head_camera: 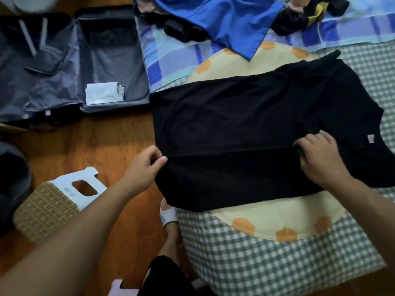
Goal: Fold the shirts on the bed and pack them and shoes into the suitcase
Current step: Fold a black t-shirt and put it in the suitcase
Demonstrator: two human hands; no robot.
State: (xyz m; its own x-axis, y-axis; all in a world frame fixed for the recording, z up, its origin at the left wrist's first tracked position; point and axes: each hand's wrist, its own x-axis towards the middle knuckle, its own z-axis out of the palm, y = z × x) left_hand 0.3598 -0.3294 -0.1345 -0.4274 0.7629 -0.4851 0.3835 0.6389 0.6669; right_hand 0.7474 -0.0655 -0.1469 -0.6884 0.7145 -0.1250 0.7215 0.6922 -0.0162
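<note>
1. A plain black cotton T-shirt (245, 124) lies spread across the checked bed (277, 263), one lengthwise fold started.
2. The left hand (143, 165) pinches the fold's hem end.
3. The right hand (316, 154) grips the fold near the collar, fingers curled.

Checked bed (267, 253): black shirt (245, 124), blue garment (230, 20), yellow cushion (277, 218).

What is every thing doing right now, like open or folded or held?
black shirt: spread on bed, partly folded
left hand: pinching shirt's fold
right hand: gripping shirt's fold
suitcase: open on floor
white item: folded, lying inside suitcase
blue garment: unfolded
</note>
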